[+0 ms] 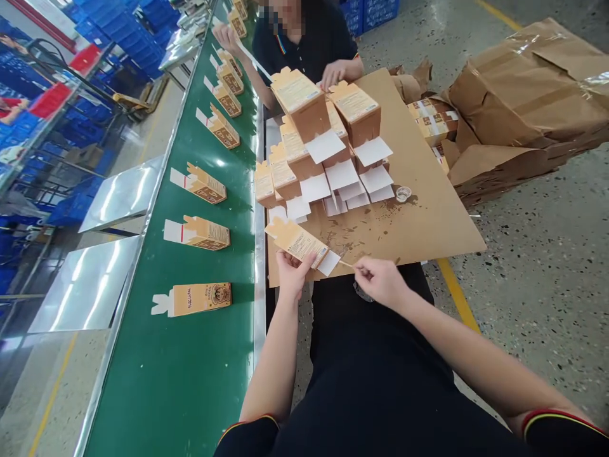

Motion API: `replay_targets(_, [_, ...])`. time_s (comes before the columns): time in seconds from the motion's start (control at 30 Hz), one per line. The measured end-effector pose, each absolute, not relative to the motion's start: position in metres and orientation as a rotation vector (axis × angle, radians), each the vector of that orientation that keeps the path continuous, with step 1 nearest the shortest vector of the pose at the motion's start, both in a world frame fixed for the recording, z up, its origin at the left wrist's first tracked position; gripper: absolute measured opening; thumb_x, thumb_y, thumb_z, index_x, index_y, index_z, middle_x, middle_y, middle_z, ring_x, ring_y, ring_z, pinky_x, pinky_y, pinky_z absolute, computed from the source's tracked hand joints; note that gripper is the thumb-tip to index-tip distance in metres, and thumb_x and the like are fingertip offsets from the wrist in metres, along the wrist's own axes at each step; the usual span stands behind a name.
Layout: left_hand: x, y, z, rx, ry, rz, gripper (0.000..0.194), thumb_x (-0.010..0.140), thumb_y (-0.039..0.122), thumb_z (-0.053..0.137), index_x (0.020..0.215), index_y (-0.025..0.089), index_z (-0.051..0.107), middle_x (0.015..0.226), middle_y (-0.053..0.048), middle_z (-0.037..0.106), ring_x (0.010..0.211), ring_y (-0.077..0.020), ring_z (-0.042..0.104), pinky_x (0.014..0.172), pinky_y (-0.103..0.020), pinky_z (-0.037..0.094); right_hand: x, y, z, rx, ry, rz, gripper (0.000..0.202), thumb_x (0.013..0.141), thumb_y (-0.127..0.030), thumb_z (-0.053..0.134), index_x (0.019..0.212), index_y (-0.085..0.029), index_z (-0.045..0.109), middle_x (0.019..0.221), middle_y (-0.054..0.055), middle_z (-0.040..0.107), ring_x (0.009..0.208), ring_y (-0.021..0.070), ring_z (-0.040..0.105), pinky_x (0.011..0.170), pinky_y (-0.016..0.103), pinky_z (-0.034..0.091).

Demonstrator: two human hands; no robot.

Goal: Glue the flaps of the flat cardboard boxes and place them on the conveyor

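Observation:
My left hand [295, 273] grips a tan printed carton [301, 244], fingers beneath and thumb on top. The carton is tilted over the near edge of the brown cardboard sheet [428, 235], and its white end flap [328, 263] points toward my right hand. My right hand [383, 282] is closed, pinching a thin, pale stick [347, 263] whose far end meets the flap. Beyond my hands, several similar cartons [304, 105] are stacked with white flaps sticking out. A small round clear dish [403, 193] sits on the sheet amid dark wet-looking spots.
On the left runs a green conveyor belt [190, 381] carrying several cartons [202, 299] in a row. A co-worker [309, 44] is across the stack, a hand near it. A large brown-paper-wrapped bundle [533, 95] rests at the right, with cartons inside its opening.

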State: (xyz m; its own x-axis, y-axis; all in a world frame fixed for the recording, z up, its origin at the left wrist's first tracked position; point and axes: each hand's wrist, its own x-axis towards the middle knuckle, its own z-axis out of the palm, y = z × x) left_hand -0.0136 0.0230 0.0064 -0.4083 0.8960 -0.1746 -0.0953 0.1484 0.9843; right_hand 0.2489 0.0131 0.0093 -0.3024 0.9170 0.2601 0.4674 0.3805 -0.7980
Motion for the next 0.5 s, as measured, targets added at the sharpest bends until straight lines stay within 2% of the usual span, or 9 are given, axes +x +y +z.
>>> replay_targets(0.13, [-0.013, 0.020, 0.005, 0.873, 1.555, 1.440, 0.094, 0.058, 0.058, 0.112, 0.128, 0.027, 0.056, 0.137, -0.013, 0.075, 0.132, -0.0325, 0.077, 0.115, -0.051, 0.062, 0.217, 0.007, -0.012, -1.186, -2.024, 0.679, 0.028, 0.102, -0.014, 0.056, 0.076, -0.024, 0.054, 0.064, -0.002, 0.057, 0.056, 0.0142, 0.049, 0.061, 0.029, 0.036])
replay_targets(0.23, [-0.009, 0.017, 0.010, 0.941, 1.544, 1.439, 0.100, 0.059, 0.061, 0.111, 0.136, 0.029, 0.055, 0.141, -0.014, 0.073, 0.135, -0.0326, 0.075, 0.117, -0.050, 0.061, 0.211, 0.011, -0.019, -1.180, -2.079, 0.650, 0.029, 0.102, -0.013, 0.054, 0.076, -0.024, 0.051, 0.064, -0.001, 0.055, 0.057, 0.0156, 0.048, 0.061, 0.031, 0.035])
replay_targets(0.5, [0.003, 0.005, 0.016, 1.028, 1.576, 1.391, 0.093, 0.063, 0.048, 0.111, 0.135, 0.026, 0.056, 0.139, -0.016, 0.075, 0.134, -0.0345, 0.076, 0.119, -0.053, 0.060, 0.225, -0.015, -0.006, -1.072, -1.968, 0.677, 0.033, 0.109, -0.017, 0.051, 0.076, -0.025, 0.052, 0.063, -0.002, 0.055, 0.057, 0.0137, 0.051, 0.063, 0.028, 0.042])
